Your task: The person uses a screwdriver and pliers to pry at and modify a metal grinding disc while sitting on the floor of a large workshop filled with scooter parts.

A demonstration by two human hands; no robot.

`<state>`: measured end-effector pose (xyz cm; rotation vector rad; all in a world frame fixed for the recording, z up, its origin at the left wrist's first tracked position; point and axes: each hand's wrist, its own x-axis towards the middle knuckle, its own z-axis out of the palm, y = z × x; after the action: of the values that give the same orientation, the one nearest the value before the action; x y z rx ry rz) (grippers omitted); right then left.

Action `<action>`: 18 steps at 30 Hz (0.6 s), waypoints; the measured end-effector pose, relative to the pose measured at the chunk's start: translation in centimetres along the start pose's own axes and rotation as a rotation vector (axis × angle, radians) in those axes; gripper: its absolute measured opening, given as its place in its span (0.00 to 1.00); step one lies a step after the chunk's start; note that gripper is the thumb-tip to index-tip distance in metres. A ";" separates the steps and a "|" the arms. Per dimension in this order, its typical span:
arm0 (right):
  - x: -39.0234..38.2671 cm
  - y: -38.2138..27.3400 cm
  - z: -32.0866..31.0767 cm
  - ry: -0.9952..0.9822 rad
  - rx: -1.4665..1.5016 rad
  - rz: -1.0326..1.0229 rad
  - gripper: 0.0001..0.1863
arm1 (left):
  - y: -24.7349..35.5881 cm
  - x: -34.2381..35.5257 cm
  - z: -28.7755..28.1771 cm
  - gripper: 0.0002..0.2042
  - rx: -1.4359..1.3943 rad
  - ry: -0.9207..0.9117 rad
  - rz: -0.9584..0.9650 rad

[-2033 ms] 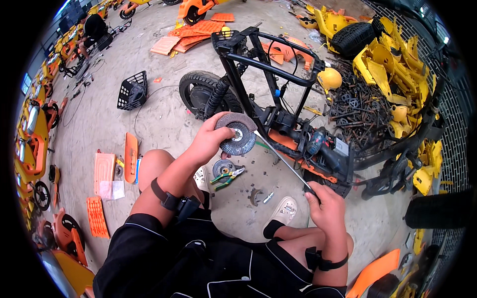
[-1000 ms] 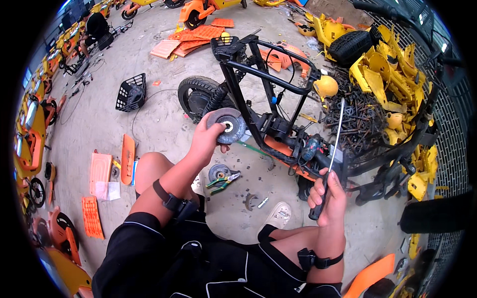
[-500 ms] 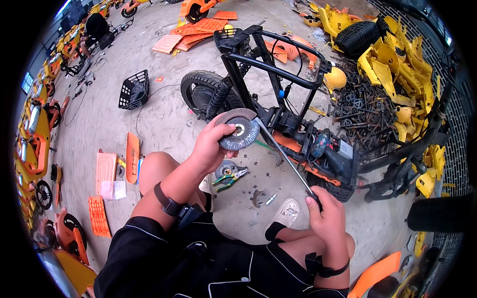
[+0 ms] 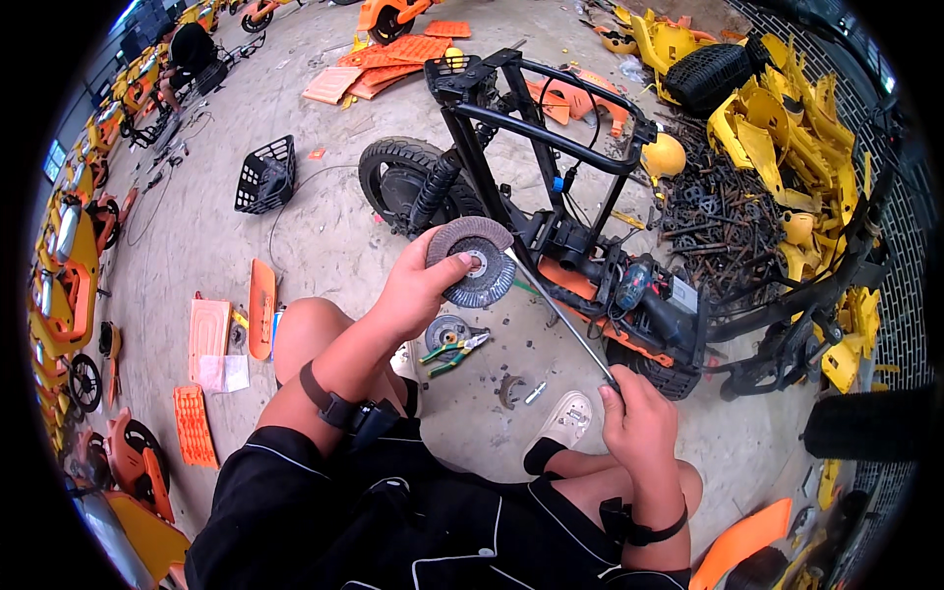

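Note:
A worn flap sanding disc (image 4: pixel 484 283) is gripped in my left hand (image 4: pixel 414 290), thumb at its centre hole. My right hand (image 4: pixel 633 413) is closed on the handle of a long thin metal rod tool (image 4: pixel 567 319), whose tip meets the disc's right edge. Beyond both hands stands a stripped black scooter frame (image 4: pixel 560 151) with a rear wheel (image 4: pixel 385 189) and a cordless power tool (image 4: pixel 639 290) resting on it. On the floor below are green-handled pliers (image 4: pixel 453 359), a round metal disc (image 4: pixel 441 328), a curved metal piece (image 4: pixel 510 391) and a small silver cylinder (image 4: pixel 535 393).
Orange panels (image 4: pixel 393 64) lie behind the frame. A black basket (image 4: pixel 264 177) and flat panels (image 4: pixel 209 339) are to the left, with rows of scooters (image 4: pixel 79 285). A seated person (image 4: pixel 189 54) is far back left. Yellow body parts (image 4: pixel 762 128) and rusty metal pieces (image 4: pixel 713 226) are piled right.
About a second ago the rod pointed upward, away from the disc. My right hand has since tilted it leftward onto the disc's edge, and my left hand has shifted slightly right with the disc.

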<state>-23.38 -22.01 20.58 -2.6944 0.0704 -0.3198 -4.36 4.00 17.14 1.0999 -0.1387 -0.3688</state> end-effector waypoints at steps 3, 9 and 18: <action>-0.4 0.2 1.0 -0.007 0.104 0.027 0.11 | -0.2 0.2 -0.2 0.18 -0.008 -0.037 -0.032; -0.9 -0.4 2.1 -0.127 0.445 0.248 0.09 | -1.0 0.0 0.3 0.13 0.006 0.002 0.033; -1.1 -1.1 4.7 -0.259 1.028 0.452 0.07 | -0.8 0.4 1.1 0.14 -0.009 0.054 0.168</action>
<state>-23.33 -19.01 16.65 -1.6166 0.3298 0.1238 -4.48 2.66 16.90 1.0801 -0.1804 -0.1889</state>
